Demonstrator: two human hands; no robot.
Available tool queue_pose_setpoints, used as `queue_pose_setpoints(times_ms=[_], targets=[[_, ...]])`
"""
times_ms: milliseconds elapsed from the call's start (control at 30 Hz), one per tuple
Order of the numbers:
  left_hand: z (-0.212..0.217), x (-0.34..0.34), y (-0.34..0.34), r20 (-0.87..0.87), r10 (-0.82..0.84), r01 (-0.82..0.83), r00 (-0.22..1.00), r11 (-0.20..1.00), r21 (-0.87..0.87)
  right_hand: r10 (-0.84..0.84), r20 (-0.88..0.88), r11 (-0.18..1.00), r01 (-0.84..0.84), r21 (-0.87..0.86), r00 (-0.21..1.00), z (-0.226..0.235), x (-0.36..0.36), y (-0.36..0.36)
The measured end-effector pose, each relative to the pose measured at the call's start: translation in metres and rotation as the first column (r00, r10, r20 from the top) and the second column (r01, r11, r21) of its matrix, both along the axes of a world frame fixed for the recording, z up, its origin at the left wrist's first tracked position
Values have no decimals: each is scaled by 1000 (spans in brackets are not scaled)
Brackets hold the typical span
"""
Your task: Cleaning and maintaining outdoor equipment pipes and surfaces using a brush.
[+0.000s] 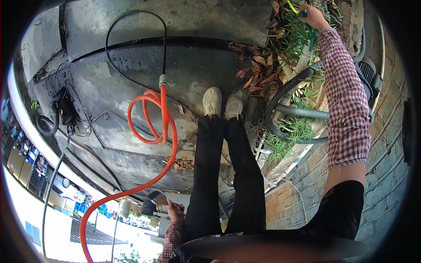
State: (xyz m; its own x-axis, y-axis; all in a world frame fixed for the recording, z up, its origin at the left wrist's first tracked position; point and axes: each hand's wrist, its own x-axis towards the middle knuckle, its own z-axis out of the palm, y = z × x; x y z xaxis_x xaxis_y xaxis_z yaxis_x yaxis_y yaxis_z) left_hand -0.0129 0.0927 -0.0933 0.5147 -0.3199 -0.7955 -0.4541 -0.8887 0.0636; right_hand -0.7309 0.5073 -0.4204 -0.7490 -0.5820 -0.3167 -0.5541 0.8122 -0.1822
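My right hand (312, 16) reaches far out to the upper right, over weeds and dry leaves, and is closed on a small green fitting (303, 14) with a yellow line running off it. The sleeve is red-and-white check. My left hand (176, 211) hangs by my hip with curled fingers and nothing in it, close to the orange hose (164, 127). That hose lies looped on the wet concrete and joins a black hose (131, 15) at a grey coupling (162, 80). My white shoes (212, 101) stand at the slab's edge.
A grey corrugated pipe (302, 112) and a thick black hose (280, 94) curve through the grass by a brick wall (307, 184). A dark motor unit (368, 76) sits by the wall. A black device with cables (66, 109) lies at the left.
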Motion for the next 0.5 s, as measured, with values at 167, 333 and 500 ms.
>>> queue_pose_setpoints(times_ms=[167,333,500], targets=[[6,-3,-4,38,-40,41,998,999,-25,-150,95,986,141,91,984,9,9,-21],[11,-6,-6,46,-58,60,997,997,-40,-218,149,972,200,123,965,56,28,-67],[7,-4,-2,-8,-52,52,999,999,-16,-302,76,945,288,154,950,102,37,-101]])
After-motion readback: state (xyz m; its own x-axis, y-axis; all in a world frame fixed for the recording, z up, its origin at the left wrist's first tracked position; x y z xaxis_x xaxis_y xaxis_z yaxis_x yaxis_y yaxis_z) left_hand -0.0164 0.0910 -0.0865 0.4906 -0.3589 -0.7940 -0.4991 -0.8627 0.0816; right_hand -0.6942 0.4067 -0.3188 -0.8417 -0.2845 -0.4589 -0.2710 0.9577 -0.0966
